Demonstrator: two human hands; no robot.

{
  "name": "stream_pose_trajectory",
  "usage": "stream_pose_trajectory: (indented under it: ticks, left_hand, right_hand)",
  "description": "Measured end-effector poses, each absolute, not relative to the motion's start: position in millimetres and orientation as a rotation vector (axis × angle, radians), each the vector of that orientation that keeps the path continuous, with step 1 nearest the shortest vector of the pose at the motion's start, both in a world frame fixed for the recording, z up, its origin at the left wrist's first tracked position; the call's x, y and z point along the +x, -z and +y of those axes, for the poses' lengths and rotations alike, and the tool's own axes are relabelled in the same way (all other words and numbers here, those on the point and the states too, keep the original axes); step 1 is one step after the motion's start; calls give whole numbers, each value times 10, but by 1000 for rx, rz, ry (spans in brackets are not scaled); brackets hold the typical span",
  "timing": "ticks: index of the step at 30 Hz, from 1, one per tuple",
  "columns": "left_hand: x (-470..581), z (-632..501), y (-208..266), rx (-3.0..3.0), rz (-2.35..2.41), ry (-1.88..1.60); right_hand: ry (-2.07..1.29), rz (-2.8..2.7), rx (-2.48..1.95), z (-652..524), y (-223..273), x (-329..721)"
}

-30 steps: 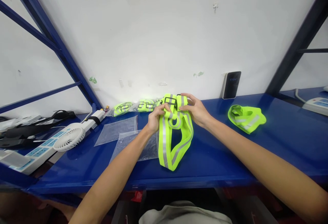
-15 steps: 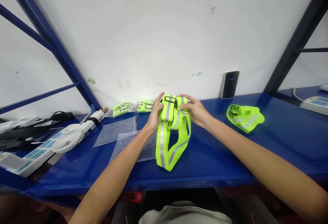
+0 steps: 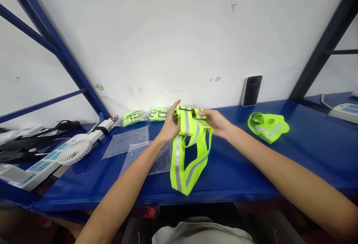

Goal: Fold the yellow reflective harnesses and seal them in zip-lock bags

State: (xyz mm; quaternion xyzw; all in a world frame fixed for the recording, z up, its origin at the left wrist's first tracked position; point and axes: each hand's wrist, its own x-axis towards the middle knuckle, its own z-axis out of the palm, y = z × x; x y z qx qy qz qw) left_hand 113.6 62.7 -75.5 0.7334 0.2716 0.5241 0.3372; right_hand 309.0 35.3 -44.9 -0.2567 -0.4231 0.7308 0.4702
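A neon-yellow reflective strap (image 3: 178, 162) with silver stripes and dark buckles hangs between my hands over the front half of the blue table (image 3: 229, 173). My left hand (image 3: 170, 125) grips its upper left end, fingers partly behind the webbing. At the upper right end, my right hand (image 3: 216, 121) is closed on the folded band near a black buckle. The lower part forms a long loop that drops toward the table's front edge. Two clear plastic bags (image 3: 128, 142) lie flat left of the strap, one partly behind my left forearm.
Another yellow reflective strap (image 3: 267, 127) lies bundled at right. Bagged straps (image 3: 133, 117) rest against the wall. A phone-like device (image 3: 251, 91) leans there too. At left are a small white fan (image 3: 75, 151), a power strip (image 3: 41, 166) and black straps (image 3: 36, 141).
The buckle end has tipped away and the held strap's loop hangs slightly lower. My right fingers have curled farther round behind the band. Both hands keep their hold.
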Motion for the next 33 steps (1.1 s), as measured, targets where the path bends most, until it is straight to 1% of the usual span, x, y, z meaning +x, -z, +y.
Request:
stream_pose_trajectory:
  ticks: [5, 8, 12, 16, 21, 28, 30, 33]
  left_hand:
    - [1108, 603, 682, 2157, 816, -1466]
    - [1111, 546, 646, 2233, 768, -1493]
    - [1131, 509, 648, 2153, 765, -1445]
    - [1150, 527, 648, 1964, 769, -1474]
    - [1168, 554, 648, 1748, 768, -1468]
    - [1213, 652, 749, 1441, 805, -1405]
    - [1225, 652, 741, 1334, 801, -1412]
    - [1242, 612, 710, 1262, 737, -1343]
  right_hand:
    - [-1856, -973, -752, 352, 474, 3107]
    - [-1866, -958, -796, 369, 489, 3116]
    - [-1723, -1084, -863, 383, 527, 3083]
    - [-1575, -1359, -784, 347, 564, 3056]
    - [-1311, -1647, -888, 305, 532, 3083]
    - [-993, -1709, -899, 361, 481, 3194]
    - [-780, -1789, -858, 349, 494, 3230]
    - [-422, -2076, -728, 339, 547, 3248]
